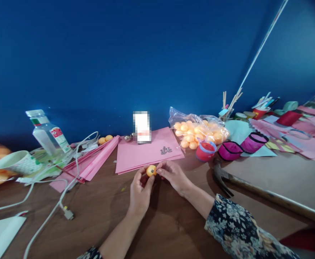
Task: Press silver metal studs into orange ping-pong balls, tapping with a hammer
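Note:
My left hand [141, 189] grips a small yellow-orange ball [150, 169] between thumb and fingers, just above the brown table. A small, round, dark-and-silver piece sits on the ball's near face. My right hand [175, 177] is pinched at the ball's right side, its fingertips close against it. Something tiny and dark shows at those fingertips, too small to make out. Behind the hands lie sheets of pink paper [135, 154], with several small round grey pieces [166, 150] in a loose cluster on them.
Bags of orange balls [192, 133] stand behind right and at far left. A red tub [206, 149], magenta pouches [230, 150] and a hammer [243, 184] lie right. Left are a clear bottle [45, 133], a patterned cup [19, 161] and white cables [63, 196]. A blue wall [106, 64] rises behind.

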`<move>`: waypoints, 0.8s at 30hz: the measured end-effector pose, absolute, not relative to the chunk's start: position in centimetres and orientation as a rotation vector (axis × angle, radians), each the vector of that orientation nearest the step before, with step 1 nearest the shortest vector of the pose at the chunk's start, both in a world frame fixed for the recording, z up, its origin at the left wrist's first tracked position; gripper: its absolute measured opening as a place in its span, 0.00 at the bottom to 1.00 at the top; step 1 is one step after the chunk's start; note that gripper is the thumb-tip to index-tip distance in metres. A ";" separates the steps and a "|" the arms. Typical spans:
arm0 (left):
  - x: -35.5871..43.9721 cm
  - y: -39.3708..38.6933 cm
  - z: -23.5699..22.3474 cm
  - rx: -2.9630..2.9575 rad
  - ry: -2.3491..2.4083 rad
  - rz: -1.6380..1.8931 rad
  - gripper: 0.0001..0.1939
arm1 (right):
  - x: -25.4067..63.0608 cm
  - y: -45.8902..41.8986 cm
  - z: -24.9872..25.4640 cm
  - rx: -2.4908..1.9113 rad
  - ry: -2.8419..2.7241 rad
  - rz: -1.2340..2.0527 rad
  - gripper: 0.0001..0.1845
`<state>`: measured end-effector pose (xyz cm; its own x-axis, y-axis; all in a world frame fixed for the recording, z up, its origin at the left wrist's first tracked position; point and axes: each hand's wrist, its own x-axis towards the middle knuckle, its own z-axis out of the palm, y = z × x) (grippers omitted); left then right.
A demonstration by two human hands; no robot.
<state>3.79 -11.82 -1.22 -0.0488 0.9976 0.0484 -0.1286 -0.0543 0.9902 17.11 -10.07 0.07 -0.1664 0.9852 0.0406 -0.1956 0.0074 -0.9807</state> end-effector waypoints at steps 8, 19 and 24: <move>3.9 -11.8 -1.0 1.122 1.109 1.344 0.21 | 17.2 -9.9 -0.4 -0.977 -1.236 1.426 0.11; 3.9 -11.9 -0.9 1.100 1.116 1.338 0.22 | 17.3 -9.8 -0.4 -1.025 -1.246 1.461 0.13; 3.9 -11.9 -0.8 1.131 1.117 1.342 0.21 | 17.3 -9.8 -0.3 -1.023 -1.226 1.493 0.12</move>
